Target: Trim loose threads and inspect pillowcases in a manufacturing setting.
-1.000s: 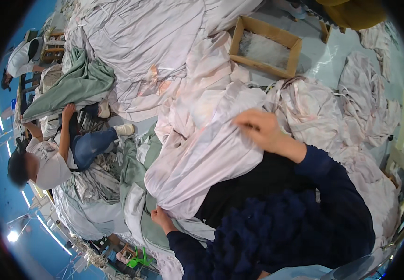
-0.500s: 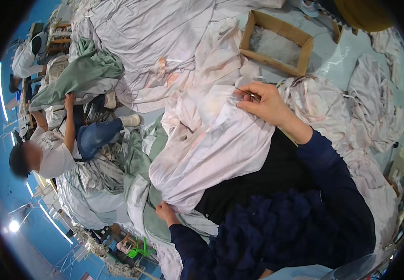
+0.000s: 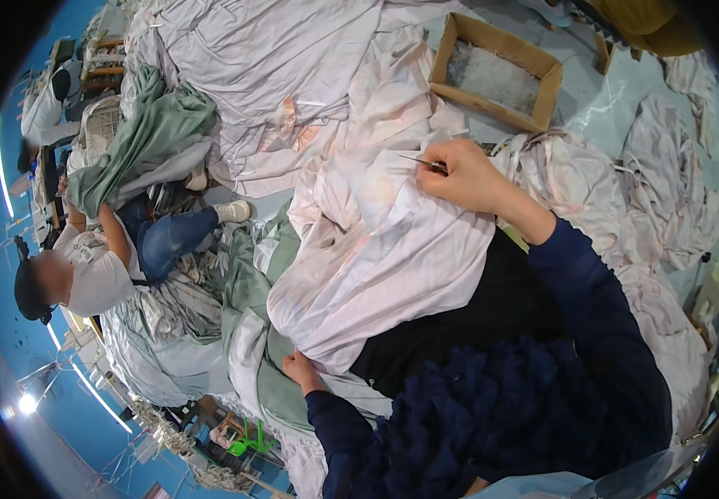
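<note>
A pale pinkish-white cloth [image 3: 405, 258] lies draped in loose folds across my lap, over black fabric [image 3: 459, 324]. My right hand [image 3: 466, 176] is closed on a thin, dark, pointed metal tool [image 3: 423, 162]. The tool's tip points left, just above the upper part of the cloth; I cannot tell whether it touches. At the cloth's lower left edge, my left hand [image 3: 302, 371] pinches the fabric with curled fingers. Green cloth [image 3: 251, 287] is bunched left of the pale one.
An open cardboard box [image 3: 501, 112] with whitish fluffy scraps stands at the upper right. Heaps of pale cloth [image 3: 251, 50] spread ahead, with more crumpled fabric [image 3: 571, 179] on the right. On the left, a co-worker [image 3: 106, 266] sits handling a green cloth [image 3: 143, 141].
My right hand has turned, and the tool now points left, clear of the fingers. My left hand stays at the cloth's edge. The co-worker's green cloth has moved lower.
</note>
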Motion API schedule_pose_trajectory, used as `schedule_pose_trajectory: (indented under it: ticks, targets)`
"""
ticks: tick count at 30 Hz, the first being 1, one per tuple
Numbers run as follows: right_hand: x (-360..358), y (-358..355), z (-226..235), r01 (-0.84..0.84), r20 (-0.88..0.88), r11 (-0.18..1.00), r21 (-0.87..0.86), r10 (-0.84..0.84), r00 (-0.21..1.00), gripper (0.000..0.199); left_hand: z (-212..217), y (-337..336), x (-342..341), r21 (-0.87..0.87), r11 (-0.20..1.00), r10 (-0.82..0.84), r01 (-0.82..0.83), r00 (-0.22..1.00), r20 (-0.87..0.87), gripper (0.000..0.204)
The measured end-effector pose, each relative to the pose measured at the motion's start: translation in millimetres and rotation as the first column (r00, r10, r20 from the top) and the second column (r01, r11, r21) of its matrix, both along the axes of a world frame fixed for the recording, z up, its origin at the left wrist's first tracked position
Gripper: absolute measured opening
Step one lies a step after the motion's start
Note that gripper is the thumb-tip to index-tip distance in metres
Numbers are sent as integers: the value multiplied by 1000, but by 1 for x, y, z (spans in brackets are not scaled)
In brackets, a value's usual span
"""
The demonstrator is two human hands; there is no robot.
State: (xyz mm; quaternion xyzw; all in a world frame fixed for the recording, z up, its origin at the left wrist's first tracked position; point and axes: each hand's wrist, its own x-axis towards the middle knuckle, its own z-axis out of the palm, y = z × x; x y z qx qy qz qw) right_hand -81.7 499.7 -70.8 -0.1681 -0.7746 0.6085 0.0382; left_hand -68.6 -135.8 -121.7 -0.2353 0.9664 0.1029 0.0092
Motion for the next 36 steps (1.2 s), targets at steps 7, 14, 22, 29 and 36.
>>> schedule_pose_trajectory:
  ticks: [7,14,22,29,36]
  targets:
    - [20,12,-20,245,127,941,-232,-221,967,21,4,7,-2,-13,1000,13,-13,1000,27,29]
    - [17,0,-4,119,50,926,-357,-109,993,9,-4,-1,-2,-6,1000,-24,24,999,-21,29]
    - [-1,25,-36,-278,-279,871,-405,172,945,26,3,5,1,45,997,68,-68,998,-6,33]
    - [-1,43,-25,-284,-63,902,-325,279,958,14,21,-34,3,-184,980,65,-69,997,-29,34]
    - [9,25,9,-99,-165,957,-272,55,985,9,46,58,-45,-242,956,-158,164,986,44,25]
